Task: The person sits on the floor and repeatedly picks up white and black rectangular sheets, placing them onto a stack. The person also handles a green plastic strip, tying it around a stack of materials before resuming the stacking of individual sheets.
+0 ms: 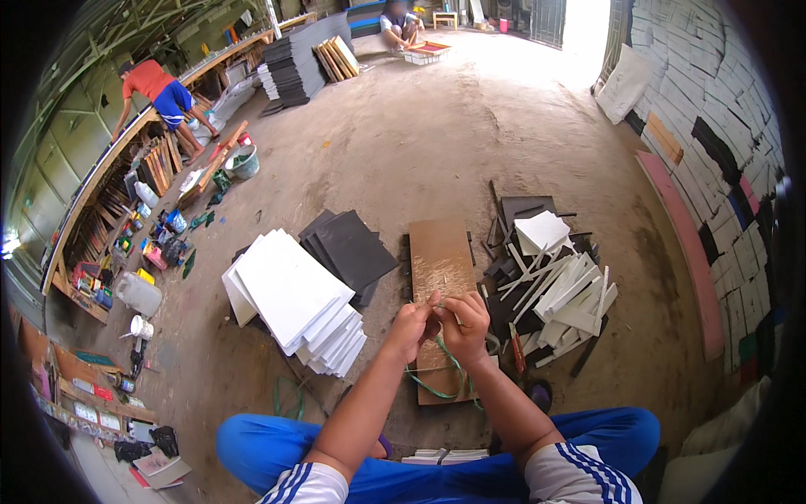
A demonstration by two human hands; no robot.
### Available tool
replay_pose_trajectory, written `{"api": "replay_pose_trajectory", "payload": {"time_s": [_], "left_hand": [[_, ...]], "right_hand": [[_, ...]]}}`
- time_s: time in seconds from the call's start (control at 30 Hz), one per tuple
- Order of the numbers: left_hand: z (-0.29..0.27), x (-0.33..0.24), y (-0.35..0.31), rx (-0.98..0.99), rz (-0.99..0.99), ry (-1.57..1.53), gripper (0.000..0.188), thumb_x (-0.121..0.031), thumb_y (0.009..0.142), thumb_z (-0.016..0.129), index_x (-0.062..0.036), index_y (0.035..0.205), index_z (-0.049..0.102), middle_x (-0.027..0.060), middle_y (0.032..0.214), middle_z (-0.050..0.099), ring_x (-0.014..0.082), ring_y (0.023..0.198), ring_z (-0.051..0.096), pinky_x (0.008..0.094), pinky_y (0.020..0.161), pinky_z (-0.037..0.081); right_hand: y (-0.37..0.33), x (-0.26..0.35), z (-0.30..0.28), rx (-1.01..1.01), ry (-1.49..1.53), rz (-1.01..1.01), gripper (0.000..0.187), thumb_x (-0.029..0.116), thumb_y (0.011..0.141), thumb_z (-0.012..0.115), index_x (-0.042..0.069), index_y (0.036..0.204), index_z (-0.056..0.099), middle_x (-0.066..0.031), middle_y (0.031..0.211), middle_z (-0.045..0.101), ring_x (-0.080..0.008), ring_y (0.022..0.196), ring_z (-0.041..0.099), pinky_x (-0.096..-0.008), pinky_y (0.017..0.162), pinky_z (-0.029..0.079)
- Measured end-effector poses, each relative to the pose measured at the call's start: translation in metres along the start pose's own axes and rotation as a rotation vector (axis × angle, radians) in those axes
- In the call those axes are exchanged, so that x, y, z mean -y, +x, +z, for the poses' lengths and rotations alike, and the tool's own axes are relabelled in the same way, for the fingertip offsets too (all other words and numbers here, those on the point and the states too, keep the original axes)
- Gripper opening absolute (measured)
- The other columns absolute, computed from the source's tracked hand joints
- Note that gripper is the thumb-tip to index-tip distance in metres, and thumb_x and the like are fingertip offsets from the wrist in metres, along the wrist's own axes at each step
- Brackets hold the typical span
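Note:
My left hand (pixel 410 328) and my right hand (pixel 464 324) meet over a long brown board (pixel 441 252) on the floor. Both have their fingers pinched together on a thin green strap (pixel 454 366). Its loose loop hangs below them across the board's near end. To the left of my hands is a tall stack of white sheets (pixel 290 281), with black sheets (pixel 351 249) lying behind it. At the right, a heap of white offcut strips (pixel 564 290) lies over black pieces. A red-handled tool (pixel 517 349) rests beside the board, near my right forearm.
Paint pots and bottles (pixel 138 292) line the long bench on the left, where a person in orange (pixel 151 81) leans over. Another person (pixel 399 29) squats far back by a white crate (pixel 426 53). Stacked white sheets (pixel 714 126) form the right wall.

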State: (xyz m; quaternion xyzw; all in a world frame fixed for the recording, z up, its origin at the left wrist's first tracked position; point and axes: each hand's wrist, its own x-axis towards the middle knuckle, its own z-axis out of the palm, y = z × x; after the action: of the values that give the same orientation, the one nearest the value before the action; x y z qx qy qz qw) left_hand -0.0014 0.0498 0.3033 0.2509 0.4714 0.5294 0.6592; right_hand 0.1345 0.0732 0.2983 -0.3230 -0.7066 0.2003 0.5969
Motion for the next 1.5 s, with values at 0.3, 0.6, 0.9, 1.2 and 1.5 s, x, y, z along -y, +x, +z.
{"api": "replay_pose_trajectory", "payload": {"time_s": [0.3, 0.6, 0.9, 1.2, 1.5], "left_hand": [[-0.011, -0.038, -0.008, 0.102, 0.193, 0.725, 0.020, -0.015, 0.092, 0.068, -0.0001, 0.079, 0.071, -0.0010, 0.070, 0.063, 0.0046, 0.062, 0.053, 0.0267, 0.054, 0.040], [-0.022, -0.062, -0.002, 0.324, 0.142, 0.876, 0.012, -0.003, 0.085, 0.065, 0.0027, 0.090, 0.074, 0.0005, 0.077, 0.067, 0.0071, 0.071, 0.059, 0.0257, 0.062, 0.047], [-0.026, 0.002, 0.004, 0.066, 0.165, 0.130, 0.016, -0.011, 0.097, 0.071, 0.0031, 0.105, 0.074, 0.0044, 0.093, 0.074, 0.0101, 0.081, 0.066, 0.0258, 0.072, 0.053], [-0.020, 0.039, 0.005, -0.220, 0.605, 0.308, 0.010, -0.007, 0.096, 0.072, -0.0002, 0.102, 0.075, 0.0027, 0.088, 0.072, 0.0095, 0.077, 0.065, 0.0261, 0.068, 0.053], [-0.024, 0.038, 0.001, -0.215, 0.648, 0.365, 0.013, -0.010, 0.097, 0.071, -0.0005, 0.104, 0.075, 0.0012, 0.088, 0.072, 0.0085, 0.079, 0.065, 0.0264, 0.072, 0.054]], "right_hand": [[0.004, 0.002, -0.001, 0.101, -0.060, -0.173, 0.013, -0.006, 0.088, 0.067, -0.001, 0.096, 0.058, -0.0187, 0.107, 0.065, -0.0351, 0.098, 0.063, -0.0426, 0.087, 0.050], [-0.015, -0.006, 0.017, 0.198, 0.023, -0.008, 0.013, -0.002, 0.095, 0.061, -0.003, 0.105, 0.052, -0.0251, 0.107, 0.060, -0.0443, 0.092, 0.063, -0.0475, 0.077, 0.052], [-0.026, 0.000, 0.030, 0.042, -0.118, 0.226, 0.009, 0.005, 0.099, 0.059, -0.002, 0.105, 0.056, -0.0253, 0.093, 0.061, -0.0438, 0.084, 0.065, -0.0468, 0.068, 0.052], [-0.030, -0.030, 0.039, -0.074, 0.571, 0.855, 0.012, 0.013, 0.098, 0.068, 0.003, 0.098, 0.061, -0.0023, 0.082, 0.063, -0.0126, 0.064, 0.057, -0.0309, 0.053, 0.043], [-0.028, -0.011, 0.041, -0.147, 0.742, 1.033, 0.011, 0.011, 0.098, 0.070, 0.002, 0.094, 0.070, 0.0003, 0.078, 0.064, -0.0045, 0.066, 0.053, -0.0238, 0.053, 0.040]]}}
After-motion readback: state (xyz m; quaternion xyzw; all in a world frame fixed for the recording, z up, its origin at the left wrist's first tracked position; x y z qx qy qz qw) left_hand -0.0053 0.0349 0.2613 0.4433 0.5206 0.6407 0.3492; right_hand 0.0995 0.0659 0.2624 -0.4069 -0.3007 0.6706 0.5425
